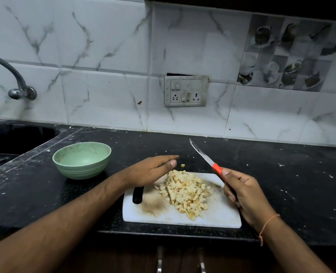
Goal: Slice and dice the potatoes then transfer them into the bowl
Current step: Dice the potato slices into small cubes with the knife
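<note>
Left hand (151,170) flat, covering board (218,215) corner, right hand (240,192) gripping knife (206,158)

I see the board (218,215) on the bench (281,174) at my near edge, diced potato (185,191) piled on its middle. The bowl (82,160) stands at ten o'clock from the board, apart from it. One stray cube (182,165) lies on the bench at twelve o'clock. The sink (15,138) sits far left, at nine.
</note>
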Demonstrator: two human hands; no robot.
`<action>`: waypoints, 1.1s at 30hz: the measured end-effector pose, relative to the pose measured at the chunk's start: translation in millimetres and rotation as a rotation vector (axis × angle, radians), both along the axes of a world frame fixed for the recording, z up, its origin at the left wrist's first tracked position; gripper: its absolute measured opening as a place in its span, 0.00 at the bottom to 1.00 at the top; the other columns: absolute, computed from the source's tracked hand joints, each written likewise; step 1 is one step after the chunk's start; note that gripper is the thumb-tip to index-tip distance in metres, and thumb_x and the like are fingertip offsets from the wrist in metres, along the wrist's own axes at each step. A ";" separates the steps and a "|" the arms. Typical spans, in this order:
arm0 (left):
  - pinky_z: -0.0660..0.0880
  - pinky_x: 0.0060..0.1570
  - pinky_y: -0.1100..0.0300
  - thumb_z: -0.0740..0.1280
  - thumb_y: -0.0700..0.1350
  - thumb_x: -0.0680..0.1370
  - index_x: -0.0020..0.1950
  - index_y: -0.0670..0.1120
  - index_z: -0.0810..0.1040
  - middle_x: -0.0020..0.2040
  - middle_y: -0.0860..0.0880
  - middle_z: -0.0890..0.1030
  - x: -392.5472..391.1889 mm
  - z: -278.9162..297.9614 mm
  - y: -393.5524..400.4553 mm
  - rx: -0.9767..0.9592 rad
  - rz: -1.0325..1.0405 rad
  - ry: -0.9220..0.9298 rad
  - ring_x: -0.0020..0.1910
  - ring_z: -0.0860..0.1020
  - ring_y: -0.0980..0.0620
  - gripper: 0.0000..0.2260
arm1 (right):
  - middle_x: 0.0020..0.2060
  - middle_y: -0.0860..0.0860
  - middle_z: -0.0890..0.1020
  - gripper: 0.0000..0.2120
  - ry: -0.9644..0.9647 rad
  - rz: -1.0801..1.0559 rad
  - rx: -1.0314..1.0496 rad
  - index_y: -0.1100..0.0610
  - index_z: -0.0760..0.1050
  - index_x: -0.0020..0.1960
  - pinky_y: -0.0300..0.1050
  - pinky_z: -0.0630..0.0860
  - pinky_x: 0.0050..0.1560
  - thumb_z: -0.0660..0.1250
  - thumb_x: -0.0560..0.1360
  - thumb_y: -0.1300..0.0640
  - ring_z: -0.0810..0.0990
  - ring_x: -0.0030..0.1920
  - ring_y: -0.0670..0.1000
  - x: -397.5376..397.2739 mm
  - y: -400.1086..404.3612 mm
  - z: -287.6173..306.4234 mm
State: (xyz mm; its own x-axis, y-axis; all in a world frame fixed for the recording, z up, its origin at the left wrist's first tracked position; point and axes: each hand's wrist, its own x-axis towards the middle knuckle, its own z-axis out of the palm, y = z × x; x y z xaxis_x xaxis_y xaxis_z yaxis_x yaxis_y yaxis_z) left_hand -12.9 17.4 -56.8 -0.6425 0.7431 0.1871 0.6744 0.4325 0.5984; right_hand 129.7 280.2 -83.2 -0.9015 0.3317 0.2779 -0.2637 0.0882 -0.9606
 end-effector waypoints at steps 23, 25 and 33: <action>0.77 0.68 0.44 0.57 0.53 0.89 0.71 0.48 0.80 0.56 0.45 0.87 -21.4 -17.3 10.0 0.504 -0.061 -0.239 0.59 0.84 0.47 0.18 | 0.24 0.54 0.63 0.12 -0.027 0.002 -0.035 0.55 0.85 0.59 0.39 0.55 0.25 0.65 0.83 0.53 0.58 0.25 0.47 -3.5 5.0 -2.6; 0.76 0.69 0.51 0.59 0.50 0.89 0.72 0.50 0.78 0.58 0.50 0.88 -24.8 -16.8 9.2 0.448 -0.041 -0.192 0.63 0.83 0.54 0.15 | 0.24 0.54 0.63 0.12 -0.027 0.003 -0.034 0.55 0.85 0.60 0.40 0.54 0.26 0.65 0.82 0.53 0.58 0.25 0.47 -4.2 5.4 -2.9; 0.81 0.59 0.54 0.76 0.37 0.78 0.74 0.48 0.76 0.53 0.47 0.89 -31.8 -15.9 6.9 0.429 -0.084 -0.242 0.56 0.87 0.48 0.26 | 0.24 0.54 0.63 0.13 -0.030 0.013 -0.048 0.54 0.84 0.61 0.42 0.52 0.26 0.64 0.83 0.53 0.58 0.25 0.47 -4.2 6.9 -3.0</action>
State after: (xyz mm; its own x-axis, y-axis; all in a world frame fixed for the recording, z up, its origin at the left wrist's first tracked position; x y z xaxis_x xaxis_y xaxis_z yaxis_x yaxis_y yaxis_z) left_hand -44.7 24.3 -72.8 -0.6462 0.6831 0.3403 0.5166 0.0632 0.8539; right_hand 125.5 287.1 -86.2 -0.9134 0.3324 0.2350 -0.2360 0.0381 -0.9710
